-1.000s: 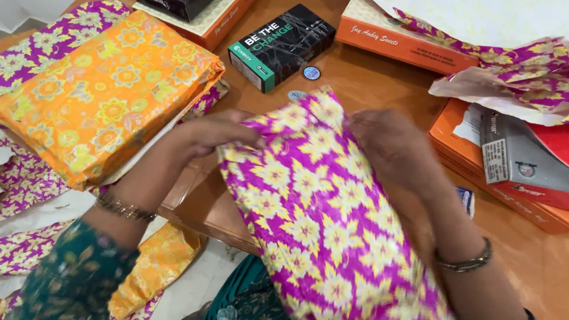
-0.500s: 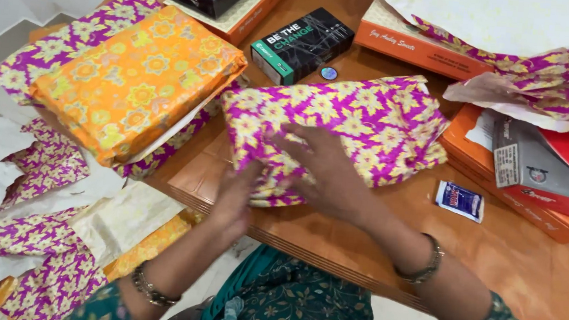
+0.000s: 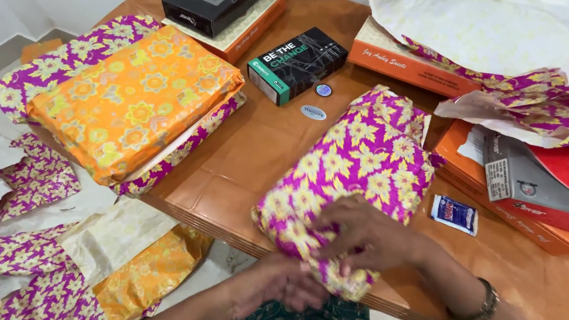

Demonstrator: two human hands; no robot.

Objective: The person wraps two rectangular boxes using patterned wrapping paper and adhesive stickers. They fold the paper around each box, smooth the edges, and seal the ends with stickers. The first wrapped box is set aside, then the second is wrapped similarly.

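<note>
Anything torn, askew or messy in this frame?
Yes. Torn wrapping scraps litter the floor left of the table, and the purple parcel overhangs the near edge, its crumpled end pinched by the right hand and left hand.

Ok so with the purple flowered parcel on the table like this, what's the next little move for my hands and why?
Probably press the loose paper at the near end flat and hold it. The right hand pinches the purple flowered parcel at its near end, where the wrap looks bunched, and the left hand sits under that end at the table edge, ready to support it.
</note>
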